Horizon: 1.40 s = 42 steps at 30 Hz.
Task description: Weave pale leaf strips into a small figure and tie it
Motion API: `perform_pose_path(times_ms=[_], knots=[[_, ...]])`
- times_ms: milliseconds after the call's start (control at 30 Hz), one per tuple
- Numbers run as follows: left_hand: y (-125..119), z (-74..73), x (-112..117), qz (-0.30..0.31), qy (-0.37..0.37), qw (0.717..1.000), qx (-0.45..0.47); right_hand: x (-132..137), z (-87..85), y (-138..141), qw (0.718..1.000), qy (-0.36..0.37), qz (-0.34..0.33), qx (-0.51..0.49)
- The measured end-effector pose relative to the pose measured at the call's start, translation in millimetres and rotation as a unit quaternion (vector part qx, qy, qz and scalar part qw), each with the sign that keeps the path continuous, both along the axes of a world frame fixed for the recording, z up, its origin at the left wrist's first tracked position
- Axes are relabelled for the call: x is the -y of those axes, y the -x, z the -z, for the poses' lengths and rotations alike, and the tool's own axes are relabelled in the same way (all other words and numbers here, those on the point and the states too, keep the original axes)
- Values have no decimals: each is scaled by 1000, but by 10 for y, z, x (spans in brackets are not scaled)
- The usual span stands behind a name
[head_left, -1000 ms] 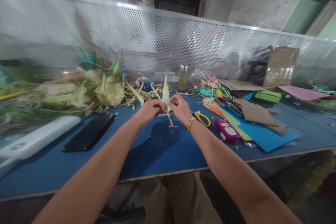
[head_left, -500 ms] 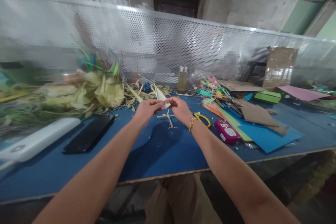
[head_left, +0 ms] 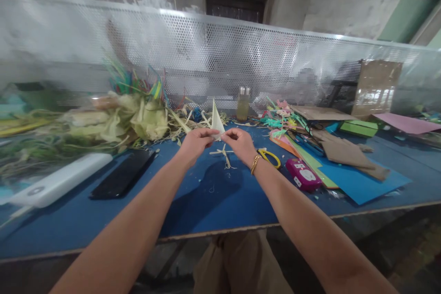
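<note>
A pale cream, pointed sheet (head_left: pixel 217 120) stands up between my hands; I cannot tell whether it is husk or paper. My left hand (head_left: pixel 199 142) pinches its lower left edge, with the fingers stretched across and the thumb below. The thumb and fingertips of my right hand (head_left: pixel 239 143) are closed on its lower right corner. Just beneath the hands, a small knotted figure of pale strips (head_left: pixel 225 154) lies on the blue table (head_left: pixel 220 202). Yellow-handled scissors (head_left: pixel 270 157) rest beside my right wrist, their blades largely hidden.
On the left are a white power strip-like bar (head_left: pixel 65 179), a black phone (head_left: pixel 123 174) and a heap of pale husks (head_left: pixel 148 119). A glass bottle (head_left: pixel 243 104) stands behind. To the right lie a magenta box (head_left: pixel 302 174), coloured paper (head_left: pixel 365 183) and cardboard (head_left: pixel 347 154).
The pale sheet has turned more upright, its point now higher. Both hands keep their pinch while their fingers shift slightly. The whole view has drifted a little to the left.
</note>
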<state>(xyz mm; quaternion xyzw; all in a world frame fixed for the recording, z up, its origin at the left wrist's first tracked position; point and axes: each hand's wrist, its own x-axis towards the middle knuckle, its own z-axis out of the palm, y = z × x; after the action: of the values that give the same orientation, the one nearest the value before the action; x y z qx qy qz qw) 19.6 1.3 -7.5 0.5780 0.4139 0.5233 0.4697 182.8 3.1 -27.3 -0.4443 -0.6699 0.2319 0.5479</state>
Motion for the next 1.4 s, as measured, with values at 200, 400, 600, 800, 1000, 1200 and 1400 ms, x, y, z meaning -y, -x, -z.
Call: perform_pose_path(times_ms=[200, 400, 600, 800, 1000, 1200, 1400], knots=[[-14, -4, 2, 7, 19, 998, 66, 15, 19, 33, 998, 6, 32, -55], [-18, 15, -11, 11, 1, 998, 62, 9, 13, 34, 997, 9, 25, -69], [-27, 62, -28, 10, -13, 998, 65, 22, 11, 59, 997, 14, 28, -72], [-16, 94, -76, 8, -31, 998, 54, 24, 15, 69, 997, 24, 14, -74], [-14, 125, -104, 3, -39, 998, 47, -6, 56, 67, 997, 27, 27, -64], [-23, 126, -94, -1, -42, 998, 38, -21, 74, 70, 998, 28, 34, -54], [-22, 151, -112, -1, -46, 999, 20, -24, 64, 86, 994, 47, 48, -90]])
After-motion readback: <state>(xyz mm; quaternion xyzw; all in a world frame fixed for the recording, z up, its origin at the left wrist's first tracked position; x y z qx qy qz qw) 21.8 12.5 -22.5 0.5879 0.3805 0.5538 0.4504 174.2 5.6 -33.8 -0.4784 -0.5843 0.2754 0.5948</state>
